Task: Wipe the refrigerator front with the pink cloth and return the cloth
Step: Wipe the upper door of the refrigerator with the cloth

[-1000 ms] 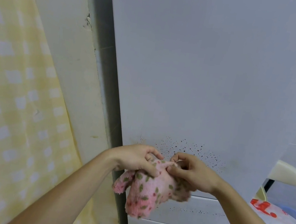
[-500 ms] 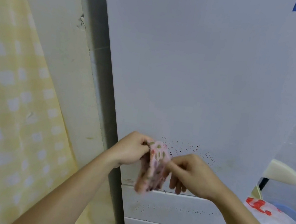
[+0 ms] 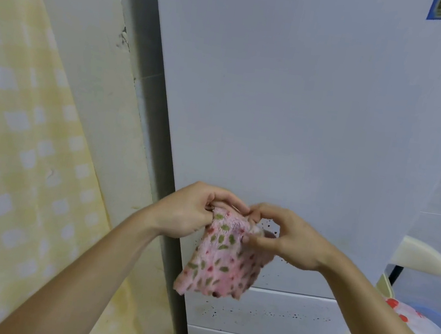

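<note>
The pink cloth (image 3: 220,264) is held up by its top edge before the refrigerator front (image 3: 294,106), low on the upper door. Its upper left corner is pinched by the left hand (image 3: 192,211), fingers curled over the hem. Its upper right is pinched by the right hand (image 3: 285,239), thumb and fingertips closed on the fabric. The cloth hangs from that line, so its long axis runs roughly vertical, and the lower hem reaches the seam above the drawer panel (image 3: 263,313).

The door lies straight beyond the cloth; whether they touch cannot be told. Dark specks (image 3: 267,226) are seen just behind the right hand, and more are scattered on the drawer panel below, so the right hand is judged the nearer to the soiled patch.

Broad room for strokes is offered above and to the right on the door. To the left, the door's edge and the shadowed wall gap (image 3: 147,115) lie just beside the left hand, with a yellow curtain (image 3: 17,136) beyond. To the right, a cream object (image 3: 423,257) and a plastic bag (image 3: 419,322) stand near the right forearm.
</note>
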